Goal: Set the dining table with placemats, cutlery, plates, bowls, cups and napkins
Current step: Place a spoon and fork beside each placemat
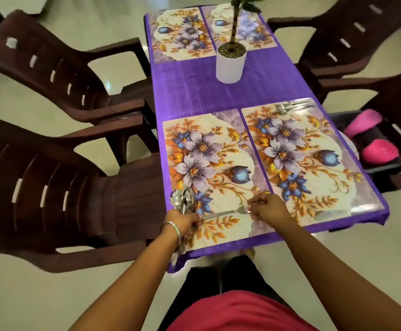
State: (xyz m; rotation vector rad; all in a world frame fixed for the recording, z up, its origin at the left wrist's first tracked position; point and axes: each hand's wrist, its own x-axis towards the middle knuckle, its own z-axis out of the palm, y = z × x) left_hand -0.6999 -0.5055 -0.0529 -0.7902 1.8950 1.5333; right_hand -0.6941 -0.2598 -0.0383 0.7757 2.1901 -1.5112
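Note:
Several floral placemats lie on the purple table (194, 87): a near-left placemat (218, 149), a near-right placemat (314, 149), and two at the far end. My left hand (182, 223) grips a bundle of spoons and forks (182, 199) over the near-left placemat's front corner. My right hand (266, 209) pinches the tines end of a single fork (225, 213), which lies level between both hands just above that mat. A set of cutlery (292, 105) rests on the far edge of the near-right placemat.
A white pot with a plant (230, 65) stands mid-table. Dark brown plastic chairs flank the table, two on the left (58, 75) (63, 194) and two on the right (352, 39). The near-right chair seat holds a black tray with pink items (371, 139).

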